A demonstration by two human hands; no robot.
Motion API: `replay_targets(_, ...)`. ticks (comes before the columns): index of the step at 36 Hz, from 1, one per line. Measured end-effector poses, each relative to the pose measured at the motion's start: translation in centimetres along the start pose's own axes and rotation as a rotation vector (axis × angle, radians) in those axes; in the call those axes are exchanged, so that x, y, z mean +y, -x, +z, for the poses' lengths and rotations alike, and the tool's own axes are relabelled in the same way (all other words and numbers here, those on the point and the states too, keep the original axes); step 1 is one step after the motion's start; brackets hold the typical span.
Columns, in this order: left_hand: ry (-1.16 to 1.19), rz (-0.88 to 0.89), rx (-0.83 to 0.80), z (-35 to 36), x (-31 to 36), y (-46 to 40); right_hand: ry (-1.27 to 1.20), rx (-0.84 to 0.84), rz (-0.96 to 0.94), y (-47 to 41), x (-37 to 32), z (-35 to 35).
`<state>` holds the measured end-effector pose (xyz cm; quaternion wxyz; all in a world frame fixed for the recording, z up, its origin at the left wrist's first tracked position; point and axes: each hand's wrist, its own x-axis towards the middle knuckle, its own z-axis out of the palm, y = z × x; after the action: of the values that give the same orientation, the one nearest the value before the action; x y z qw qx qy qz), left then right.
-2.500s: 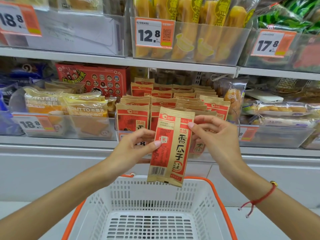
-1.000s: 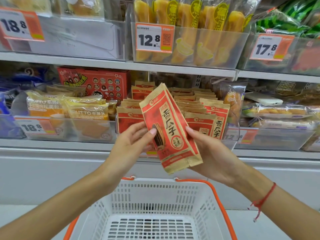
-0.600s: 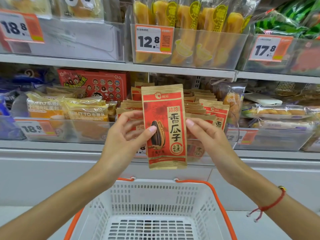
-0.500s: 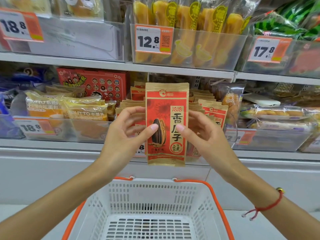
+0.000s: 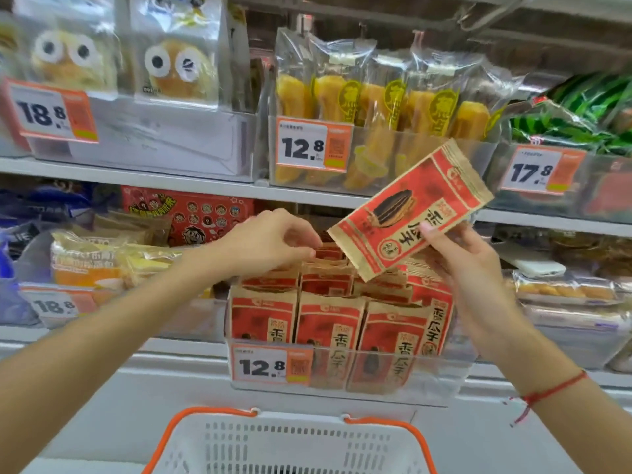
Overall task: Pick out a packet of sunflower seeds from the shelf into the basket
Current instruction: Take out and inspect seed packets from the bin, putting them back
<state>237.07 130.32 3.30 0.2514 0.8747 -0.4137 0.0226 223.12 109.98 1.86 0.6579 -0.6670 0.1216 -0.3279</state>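
Since the earlier frame, the seed packet (image 5: 412, 208) has been released by the left hand (image 5: 273, 239), whose loosely curled, empty fingers now sit over the shelved packets (image 5: 328, 323). The packet is pinched by the right hand (image 5: 468, 265) alone, tilted, above the basket (image 5: 290, 443). "香瓜子" is printed on it; "12.8" is read on the price tag (image 5: 272, 366) below the grip.

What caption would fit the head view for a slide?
Right hand holds a tilted seed packet above the basket; left hand reaches the shelved packets.
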Motion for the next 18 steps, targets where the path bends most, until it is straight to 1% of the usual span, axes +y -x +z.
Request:
replay_targets(2, -0.198, -0.005, -0.120, 0.1, -0.3, -1.6, 0.029, -0.016, 0.018, -0.9, 0.5, 0.1)
replay_targets(4, -0.329, 0.018, -0.145, 0.5, -0.7, -2.8, 0.030, -0.066, 0.045, -1.6, 0.9, 0.3)
replay_targets(5, -0.345, 0.028, -0.140, 0.8, -0.9, -3.2, 0.032, -0.091, 0.054, -1.8, 1.1, 0.4)
replay_targets(7, -0.313, 0.032, -0.122, 1.3, -1.5, -4.0, 0.049, -0.131, 0.043, -2.3, 1.5, 0.5)
replay_targets(12, -0.211, 0.009, -0.090, 1.8, -3.0, -5.5, 0.255, -0.231, -0.047, -3.6, 1.6, 0.2)
replay_targets(15, -0.128, 0.005, -0.108, 1.8, -3.9, -5.9, 0.392, -0.361, -0.132, -3.9, 1.2, -0.2)
replay_targets(18, -0.001, 0.023, -0.151, 1.5, -4.8, -5.7, 0.454, -0.506, -0.156, -4.1, 1.1, -0.2)
